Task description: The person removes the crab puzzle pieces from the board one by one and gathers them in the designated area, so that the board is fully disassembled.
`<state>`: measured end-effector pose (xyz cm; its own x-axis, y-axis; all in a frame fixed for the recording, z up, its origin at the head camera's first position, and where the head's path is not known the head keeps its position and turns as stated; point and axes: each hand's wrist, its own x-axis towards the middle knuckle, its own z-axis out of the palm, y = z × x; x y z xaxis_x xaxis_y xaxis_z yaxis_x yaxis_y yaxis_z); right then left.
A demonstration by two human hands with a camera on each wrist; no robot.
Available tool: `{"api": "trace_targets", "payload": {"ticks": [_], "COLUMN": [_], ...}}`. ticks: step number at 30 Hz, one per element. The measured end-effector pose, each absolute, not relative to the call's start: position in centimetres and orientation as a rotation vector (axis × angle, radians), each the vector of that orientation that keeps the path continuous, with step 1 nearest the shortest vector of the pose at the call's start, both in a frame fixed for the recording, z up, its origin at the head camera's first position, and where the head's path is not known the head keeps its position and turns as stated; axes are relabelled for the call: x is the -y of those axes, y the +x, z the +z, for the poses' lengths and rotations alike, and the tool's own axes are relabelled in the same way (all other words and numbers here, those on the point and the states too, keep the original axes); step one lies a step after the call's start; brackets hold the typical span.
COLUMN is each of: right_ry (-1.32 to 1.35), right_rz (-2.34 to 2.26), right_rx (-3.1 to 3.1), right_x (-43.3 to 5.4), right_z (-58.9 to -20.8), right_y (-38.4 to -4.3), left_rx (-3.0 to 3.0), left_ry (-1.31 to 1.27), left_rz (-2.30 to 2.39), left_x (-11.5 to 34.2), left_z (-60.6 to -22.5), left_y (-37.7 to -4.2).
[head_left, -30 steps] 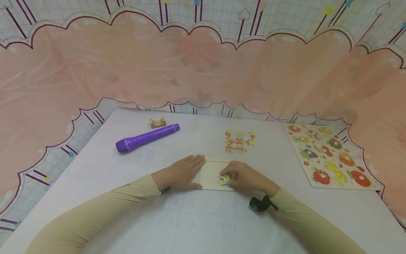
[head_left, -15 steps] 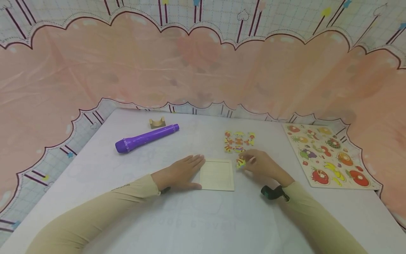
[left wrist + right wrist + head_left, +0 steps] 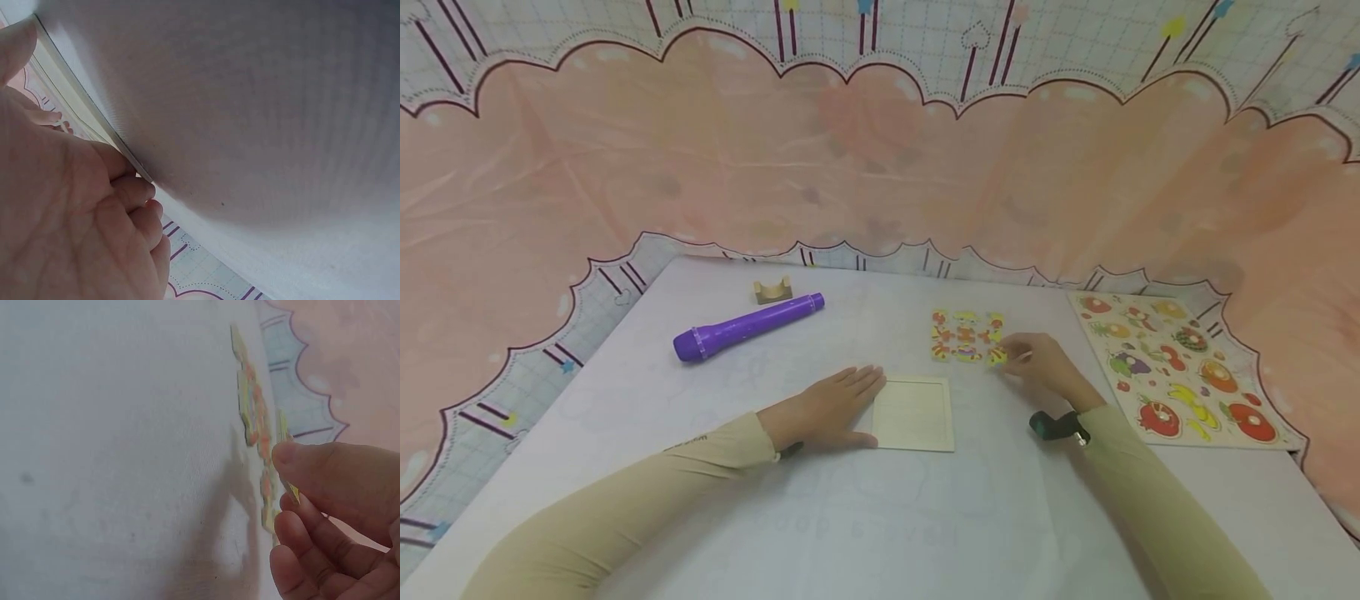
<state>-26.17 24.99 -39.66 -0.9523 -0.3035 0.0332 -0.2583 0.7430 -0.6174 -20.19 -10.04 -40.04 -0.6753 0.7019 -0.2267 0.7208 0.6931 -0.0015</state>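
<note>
In the head view my left hand (image 3: 829, 408) lies along the left side of a shallow wooden puzzle tray (image 3: 913, 415), fingers extended. Thumb and fingertips touch its two left corners, as the left wrist view also shows at the tray's edge (image 3: 87, 109). My right hand (image 3: 1043, 363) pinches a small yellow-and-red puzzle piece (image 3: 997, 356) at the lower right corner of a laid-out group of puzzle pieces (image 3: 966, 335). In the right wrist view the pinched piece (image 3: 284, 450) stands edge-on between thumb and fingers, just above the table.
A purple toy microphone (image 3: 748, 327) lies at the left, with a small notched wooden block (image 3: 772, 290) behind it. At the right is a large fruit puzzle board (image 3: 1180, 367). A patterned curtain (image 3: 850, 167) hangs behind the white table (image 3: 880, 533).
My right hand has carried the puzzle piece from over the tray to the right and away, to the lower right corner of the group. The left hand has stayed at the tray.
</note>
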Motion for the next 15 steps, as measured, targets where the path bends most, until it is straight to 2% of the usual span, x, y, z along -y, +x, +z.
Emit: {"api": "trace_targets", "payload": {"ticks": [15], "right_ry": [-0.359], "right_rz": [-0.867], "right_rx": [-2.829], "right_x": [-25.0], "right_z": [-40.2], "right_y": [-27.7], "left_rx": [-2.696], "left_ry": [1.140], "left_rz": [-0.115], "left_x": [10.0], "left_z": [-39.5], "left_y": [-19.9]}}
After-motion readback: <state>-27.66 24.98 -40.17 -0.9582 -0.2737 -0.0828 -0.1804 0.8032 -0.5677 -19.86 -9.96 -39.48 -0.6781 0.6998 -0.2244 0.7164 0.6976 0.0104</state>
